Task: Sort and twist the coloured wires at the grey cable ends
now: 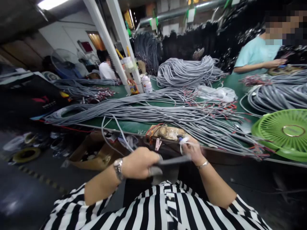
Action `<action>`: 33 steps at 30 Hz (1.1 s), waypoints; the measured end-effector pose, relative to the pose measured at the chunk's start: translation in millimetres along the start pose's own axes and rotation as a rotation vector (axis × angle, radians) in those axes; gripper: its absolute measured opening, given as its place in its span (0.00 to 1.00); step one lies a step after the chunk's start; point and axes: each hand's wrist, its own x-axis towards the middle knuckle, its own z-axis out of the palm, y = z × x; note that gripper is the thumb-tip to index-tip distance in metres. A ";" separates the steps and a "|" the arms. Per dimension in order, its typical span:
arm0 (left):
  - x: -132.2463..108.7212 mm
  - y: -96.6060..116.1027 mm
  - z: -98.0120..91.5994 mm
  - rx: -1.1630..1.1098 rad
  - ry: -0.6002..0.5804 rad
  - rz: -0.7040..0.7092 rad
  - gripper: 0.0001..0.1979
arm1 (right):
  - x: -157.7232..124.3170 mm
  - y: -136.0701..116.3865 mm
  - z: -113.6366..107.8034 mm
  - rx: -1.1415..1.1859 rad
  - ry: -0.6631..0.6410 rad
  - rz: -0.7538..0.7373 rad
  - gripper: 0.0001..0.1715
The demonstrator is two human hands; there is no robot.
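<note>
Shirt: black-and-white striped shirt (158, 207), right under the camera.
Left hand: left hand (139, 163) with a silver wristwatch (118, 167), fingers wrapped tight round one end of the dark grey flat bar (172, 161).
Bar: matte and plain, pretty blurred, lying roughly level between both hands, just this side of the green table (129, 127).
Right hand: right hand (195, 151), fingers closed, pinching a small white piece (184, 140); the bar's other end touches it.
Table: loads of long grey cables (168, 111), with a lime-green plastic fan grille (283, 131) off right.
</note>
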 end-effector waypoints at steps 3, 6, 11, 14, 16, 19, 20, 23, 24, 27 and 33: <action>-15.2 30.5 49.1 -0.324 -0.091 0.115 0.14 | -13.8 -7.3 8.8 0.031 -0.095 0.083 0.19; -36.9 31.8 91.3 -0.772 0.076 -0.274 0.16 | -33.6 -16.0 22.9 0.175 -0.271 0.209 0.19; -76.0 24.3 125.9 -1.286 0.434 -0.742 0.22 | -66.7 -32.2 49.3 0.566 -0.496 0.559 0.20; -88.7 26.3 131.5 -1.319 0.489 -0.785 0.23 | -71.0 -47.3 62.3 0.783 -0.583 0.588 0.26; -92.5 28.1 133.9 -1.324 0.495 -0.797 0.24 | -66.7 -58.5 70.0 0.864 -0.623 0.558 0.28; -94.0 28.9 137.8 -1.339 0.513 -0.814 0.24 | -57.0 -73.3 81.0 0.958 -0.654 0.551 0.30; -93.8 28.5 139.1 -1.346 0.518 -0.813 0.23 | -54.2 -77.3 84.5 0.984 -0.660 0.557 0.32; -91.1 26.4 141.8 -1.366 0.537 -0.800 0.23 | -49.1 -86.5 93.6 1.041 -0.688 0.583 0.39; -89.8 25.4 142.3 -1.373 0.542 -0.797 0.23 | -48.2 -88.8 95.9 1.059 -0.702 0.591 0.40; -85.8 21.9 143.1 -1.390 0.556 -0.791 0.23 | -46.0 -94.0 100.4 1.128 -0.717 0.614 0.38; -84.8 17.5 145.3 -1.404 0.557 -0.763 0.23 | -38.9 -97.2 101.7 1.142 -0.619 0.695 0.29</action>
